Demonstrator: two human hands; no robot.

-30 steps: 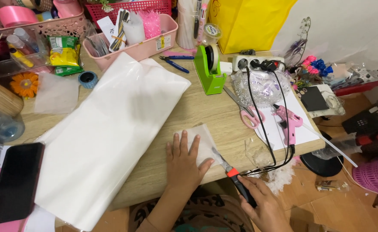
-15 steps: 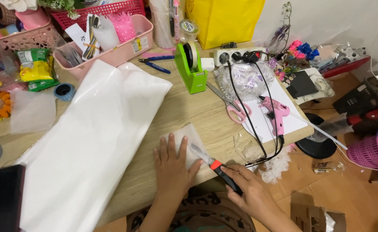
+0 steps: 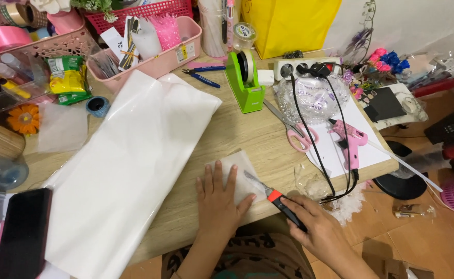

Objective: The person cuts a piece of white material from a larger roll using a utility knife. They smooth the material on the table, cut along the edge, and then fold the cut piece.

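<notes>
While the left hand (image 3: 217, 204) lies flat, fingers spread, pinning a small translucent sheet (image 3: 235, 174) to the table (image 3: 247, 132), the right hand (image 3: 317, 227) has its grip closed around a utility knife (image 3: 274, 199), blade tip resting on that sheet. Left of the sheet lies a large white wrap (image 3: 129, 170); beyond it stands a green tape dispenser (image 3: 245, 85), with pink scissors (image 3: 294, 132) to its right

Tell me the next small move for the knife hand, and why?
Probably draw the knife toward the body along the sheet. The left hand lies flat on it, the blade tip rests on it beside the thumb, and the right hand grips the handle.
</notes>
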